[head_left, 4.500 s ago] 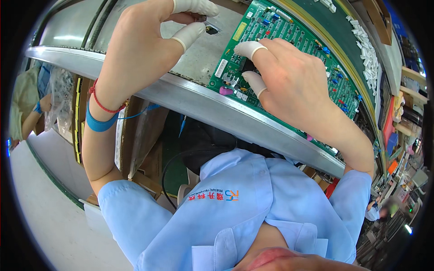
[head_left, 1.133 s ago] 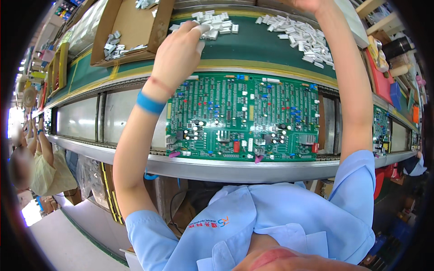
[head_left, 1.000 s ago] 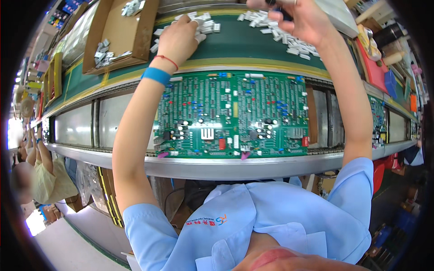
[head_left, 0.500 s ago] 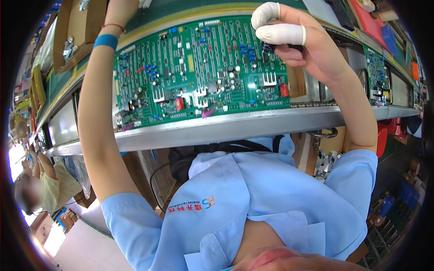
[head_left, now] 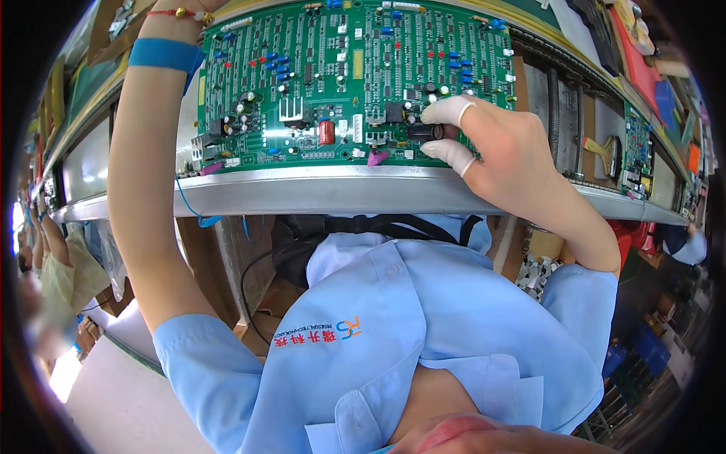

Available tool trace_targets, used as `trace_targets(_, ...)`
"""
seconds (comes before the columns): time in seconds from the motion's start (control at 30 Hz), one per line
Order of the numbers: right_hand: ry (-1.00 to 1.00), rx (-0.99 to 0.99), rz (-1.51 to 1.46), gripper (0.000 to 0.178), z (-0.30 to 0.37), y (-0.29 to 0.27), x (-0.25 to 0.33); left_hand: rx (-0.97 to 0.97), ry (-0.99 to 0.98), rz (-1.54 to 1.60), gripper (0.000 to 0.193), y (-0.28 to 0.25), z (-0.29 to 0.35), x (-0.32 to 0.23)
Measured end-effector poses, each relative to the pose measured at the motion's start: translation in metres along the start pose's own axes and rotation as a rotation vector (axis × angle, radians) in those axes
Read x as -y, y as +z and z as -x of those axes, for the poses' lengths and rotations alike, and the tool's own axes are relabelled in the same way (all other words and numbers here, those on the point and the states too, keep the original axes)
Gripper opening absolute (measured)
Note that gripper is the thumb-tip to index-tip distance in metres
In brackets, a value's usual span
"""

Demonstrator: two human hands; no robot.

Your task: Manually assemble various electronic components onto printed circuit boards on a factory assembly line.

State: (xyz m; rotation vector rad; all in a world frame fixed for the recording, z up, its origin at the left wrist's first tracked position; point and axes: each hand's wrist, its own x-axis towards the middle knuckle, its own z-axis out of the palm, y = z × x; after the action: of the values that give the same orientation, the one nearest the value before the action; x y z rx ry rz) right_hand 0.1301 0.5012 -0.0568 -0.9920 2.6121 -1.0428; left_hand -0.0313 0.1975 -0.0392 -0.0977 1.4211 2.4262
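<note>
My right hand (head_left: 510, 147), with white finger cots on thumb and forefinger, pinches a black cylindrical capacitor (head_left: 423, 132). The capacitor lies on its side at the lower right part of a large green circuit board (head_left: 249, 155); whether its leads sit in the board cannot be seen. Around it are small capacitors, a black block part (head_left: 394, 113) and a purple piece (head_left: 377, 157) at the board's near edge. My left hand (head_left: 198, 6) is at the top edge over the board's far left corner, its fingers out of the picture. A blue wrist strap (head_left: 162, 54) circles that wrist.
A metal rail (head_left: 318, 185) runs along the near side of the board. To the right, a brush (head_left: 605, 155) lies on the line before another green board (head_left: 637, 144). A carton with metal parts stands at the far left. Other people work at the left.
My right hand has come down from above the board's far right to its near part, bringing the black capacitor against the board. The view has shifted, and the board now appears higher.
</note>
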Motion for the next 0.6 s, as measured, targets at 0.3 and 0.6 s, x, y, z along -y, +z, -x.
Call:
trace_targets(0.3, -0.196, -0.051, 0.409, 0.027, -0.005, 0.012, 0.009, -0.024, 0.166, -0.666, 0.020, 0.035, 0.074, 0.020)
trace_targets(0.6, -0.255, 0.017, 0.582, 0.030, -0.010, 0.009, 0.023, -0.085, 0.140, -0.820, 0.025, 0.044, 0.102, 0.026)
